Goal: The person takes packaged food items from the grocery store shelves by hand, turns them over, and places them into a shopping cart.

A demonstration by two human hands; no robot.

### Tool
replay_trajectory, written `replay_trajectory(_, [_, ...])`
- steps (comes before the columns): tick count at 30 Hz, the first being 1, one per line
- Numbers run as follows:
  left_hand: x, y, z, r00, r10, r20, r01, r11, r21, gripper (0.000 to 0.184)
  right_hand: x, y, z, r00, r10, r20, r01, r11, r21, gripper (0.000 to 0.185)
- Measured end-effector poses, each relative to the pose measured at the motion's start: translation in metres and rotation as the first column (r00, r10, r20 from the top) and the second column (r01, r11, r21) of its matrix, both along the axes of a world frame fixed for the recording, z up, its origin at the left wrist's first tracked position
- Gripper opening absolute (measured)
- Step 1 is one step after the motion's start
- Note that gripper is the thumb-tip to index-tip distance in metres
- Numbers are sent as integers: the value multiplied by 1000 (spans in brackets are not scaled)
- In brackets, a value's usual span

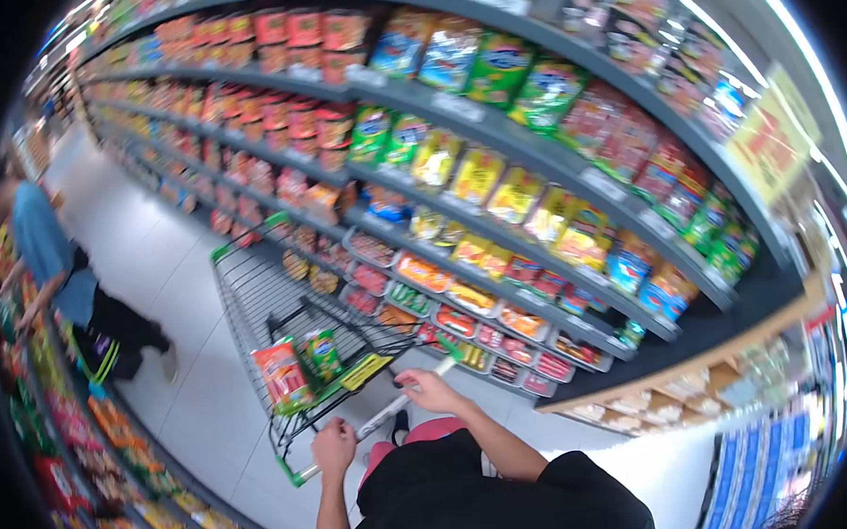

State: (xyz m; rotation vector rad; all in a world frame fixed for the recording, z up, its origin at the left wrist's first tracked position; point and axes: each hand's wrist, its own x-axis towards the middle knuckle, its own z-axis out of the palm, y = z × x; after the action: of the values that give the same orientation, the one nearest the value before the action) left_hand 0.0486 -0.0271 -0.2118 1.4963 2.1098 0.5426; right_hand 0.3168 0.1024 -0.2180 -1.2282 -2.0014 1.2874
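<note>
My left hand (334, 445) is closed around the left part of the shopping cart handle (383, 417). Farther along the same bar, my right hand (426, 391) has its fingers wrapped over it. In front of me stretches the wire shopping cart (255, 300), dark with green corners. Inside it, close to the handle, lie a red-and-green snack bag (282, 373) and a smaller green bag (322, 352). A yellow label (366, 371) is fixed on the cart's near side.
Long shelves (416, 90) of packaged snacks curve along the right of the cart. At left, a person in a blue shirt (42, 234) stands by another snack shelf (80, 412). Pale floor tiles (176, 323) run between them. A wooden display (693, 385) stands at right.
</note>
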Motion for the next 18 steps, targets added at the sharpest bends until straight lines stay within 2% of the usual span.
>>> replay_trajectory(1, [-1, -2, -4, 1000, -16, 8, 16, 998, 54, 30, 13, -7, 11, 998, 1, -71, 3, 998, 56, 30])
replay_trajectory(4, [0, -7, 6, 994, -89, -57, 87, 995, -44, 36, 57, -16, 20, 983, -164, -81, 159, 985, -59, 28])
replay_trajectory(7, [-1, -13, 3, 991, -104, -82, 103, 995, -11, 39, 119, -15, 43, 960, -281, -11, 280, 959, -49, 27])
replay_trajectory(9, [-2, -16, -5, 990, -105, -99, 106, 994, 6, 41, 172, -12, 67, 929, -370, -17, 370, 928, 43, 27])
replay_trajectory(10, [-2, -17, -6, 986, -112, -122, 114, 994, 6, 41, 206, -4, 64, 904, -427, -33, 426, 888, 172, 26])
replay_trajectory(11, [-1, -18, -10, 984, -117, -137, 120, 993, 13, 41, 224, -14, 116, 861, -506, -52, 506, 840, 198, 23])
replay_trajectory(12, [-1, -20, -14, 981, -118, -151, 122, 992, 18, 41, 252, -18, 152, 849, -528, 10, 509, 824, 248, 23])
replay_trajectory(13, [-1, -23, -17, 979, -116, -168, 121, 992, 20, 41, 292, -12, 153, 803, -596, -4, 559, 751, 351, 27])
replay_trajectory(14, [-1, -25, -18, 980, -105, -170, 111, 993, 27, 42, 316, -19, 191, 766, -639, -70, 625, 715, 313, 31])
replay_trajectory(15, [1, -27, -19, 981, -91, -172, 99, 994, 37, 43, 349, -21, 212, 777, -624, -83, 583, 662, 471, 31])
replay_trajectory(16, [4, -29, -19, 982, -76, -173, 86, 995, 46, 44, 376, -24, 236, 703, -679, -214, 706, 627, 331, 32])
replay_trajectory(17, [5, -31, -16, 983, -91, -160, 92, 996, 3, 39, 409, -26, 256, 660, -721, -212, 733, 555, 393, 24])
replay_trajectory(18, [3, -32, -22, 983, -88, -161, 94, 995, 29, 38, 439, -28, 278, 632, -733, -250, 745, 488, 454, 23])
